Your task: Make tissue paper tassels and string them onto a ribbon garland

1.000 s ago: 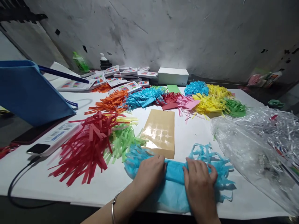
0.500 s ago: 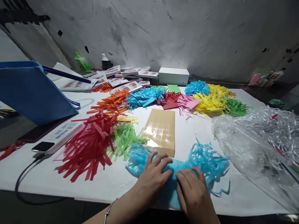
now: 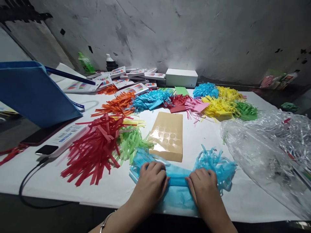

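Observation:
Blue tissue paper [image 3: 179, 195] with fringed ends lies at the front of the table, a folded band running across its middle. My left hand [image 3: 152, 181] is closed on the left end of that band, fingers curled over it. At the band's right end my right hand [image 3: 204, 184] grips the paper, thumb against the fold. Cut blue strips spread out beyond both hands. Just behind the paper lies a tan box [image 3: 167, 136] with clear round stickers on top.
Red fringed tissue [image 3: 97, 149] and light green fringe [image 3: 132, 142] lie to the left, beside a white device with a cable [image 3: 65, 139]. A blue stand [image 3: 36, 94] rises at far left. Clear plastic bags [image 3: 262, 155] cover the right side. Coloured tassels [image 3: 155, 98] line the back.
My hands have moved apart along the blue tissue paper. A straight folded band now shows between them, and my left fingers have curled from spread to closed.

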A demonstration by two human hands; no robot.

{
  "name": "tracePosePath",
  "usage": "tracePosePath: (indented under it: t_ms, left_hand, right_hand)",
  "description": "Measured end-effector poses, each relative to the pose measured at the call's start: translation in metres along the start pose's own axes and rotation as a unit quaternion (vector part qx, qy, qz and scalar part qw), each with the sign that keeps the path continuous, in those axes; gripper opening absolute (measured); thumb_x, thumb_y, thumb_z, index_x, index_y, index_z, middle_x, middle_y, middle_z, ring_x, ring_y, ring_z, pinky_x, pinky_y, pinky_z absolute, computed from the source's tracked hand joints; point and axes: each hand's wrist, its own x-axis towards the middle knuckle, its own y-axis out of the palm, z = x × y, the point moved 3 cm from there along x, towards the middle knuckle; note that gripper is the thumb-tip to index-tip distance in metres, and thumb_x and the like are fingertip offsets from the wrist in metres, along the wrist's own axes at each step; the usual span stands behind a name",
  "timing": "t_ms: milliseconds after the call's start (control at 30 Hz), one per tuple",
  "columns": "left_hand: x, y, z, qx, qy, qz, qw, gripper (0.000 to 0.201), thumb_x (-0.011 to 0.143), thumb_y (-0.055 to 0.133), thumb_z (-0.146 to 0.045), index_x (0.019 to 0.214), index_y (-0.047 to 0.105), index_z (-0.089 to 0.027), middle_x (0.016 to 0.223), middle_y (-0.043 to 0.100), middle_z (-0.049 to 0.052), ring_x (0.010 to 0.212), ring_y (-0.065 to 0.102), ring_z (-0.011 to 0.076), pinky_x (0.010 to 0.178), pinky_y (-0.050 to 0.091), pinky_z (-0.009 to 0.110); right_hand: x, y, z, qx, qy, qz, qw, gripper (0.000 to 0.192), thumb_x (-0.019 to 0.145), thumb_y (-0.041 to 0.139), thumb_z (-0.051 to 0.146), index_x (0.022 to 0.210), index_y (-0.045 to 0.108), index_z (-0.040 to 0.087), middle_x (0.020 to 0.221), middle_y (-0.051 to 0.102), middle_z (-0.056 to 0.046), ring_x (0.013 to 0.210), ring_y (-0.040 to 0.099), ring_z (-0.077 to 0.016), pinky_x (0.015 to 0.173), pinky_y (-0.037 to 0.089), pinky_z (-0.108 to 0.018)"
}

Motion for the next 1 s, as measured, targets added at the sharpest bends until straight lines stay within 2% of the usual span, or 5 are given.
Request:
tracePosePath:
  t_ms: [167,333,500,667,1000]
  left_hand:
    - [0.016,-0.001,0.0,0.041,-0.064,0.079,0.994,0.017,0.092,0.058,-0.024,0.081,0.068,-0.016,0.099,0.068,0.01,0.097,0.06,0.0298,0.085,0.042,0.05]
    - [0.02,-0.002,0.001,0.057,-0.064,0.106,0.991,0.017,0.091,0.061,-0.025,0.079,0.069,-0.017,0.097,0.068,0.008,0.098,0.061,0.0308,0.084,0.045,0.05]
    - [0.013,0.0,0.0,0.018,0.013,-0.016,1.0,0.031,0.078,0.078,-0.033,0.103,0.066,-0.02,0.116,0.066,0.01,0.107,0.058,0.032,0.095,0.039,0.055]
    - [0.005,0.005,-0.008,0.002,0.147,-0.126,0.981,0.012,0.094,0.059,-0.016,0.084,0.063,-0.023,0.107,0.069,0.003,0.11,0.055,0.023,0.109,0.027,0.05]
    - [-0.008,0.004,0.001,-0.009,0.195,-0.073,0.978,0.008,0.093,0.064,-0.023,0.086,0.066,-0.024,0.088,0.066,-0.001,0.091,0.055,0.0194,0.1,0.027,0.044]
  right_hand:
    - [0.007,-0.003,0.002,-0.07,0.045,0.026,0.996,0.032,0.101,0.041,0.024,0.074,0.058,0.022,0.072,0.06,-0.003,0.078,0.054,-0.0238,0.086,0.031,-0.045]
    - [0.0,-0.006,0.016,0.026,-0.081,-0.046,0.995,0.028,0.103,0.039,0.024,0.096,0.065,0.022,0.088,0.068,-0.004,0.093,0.058,-0.0225,0.099,0.028,-0.046]
    - [-0.002,-0.003,0.016,0.07,-0.089,-0.063,0.992,0.024,0.1,0.044,0.017,0.089,0.065,0.019,0.074,0.064,-0.001,0.08,0.057,-0.0175,0.094,0.031,-0.041]
    - [0.001,-0.007,0.023,0.087,-0.066,-0.049,0.993,0.022,0.101,0.045,0.025,0.096,0.066,0.02,0.084,0.067,-0.003,0.083,0.058,-0.0193,0.094,0.03,-0.042]
    - [-0.023,-0.017,0.0,0.111,-0.1,-0.067,0.987,0.035,0.105,0.035,0.022,0.095,0.068,0.022,0.093,0.072,-0.003,0.098,0.062,-0.0187,0.107,0.028,-0.043]
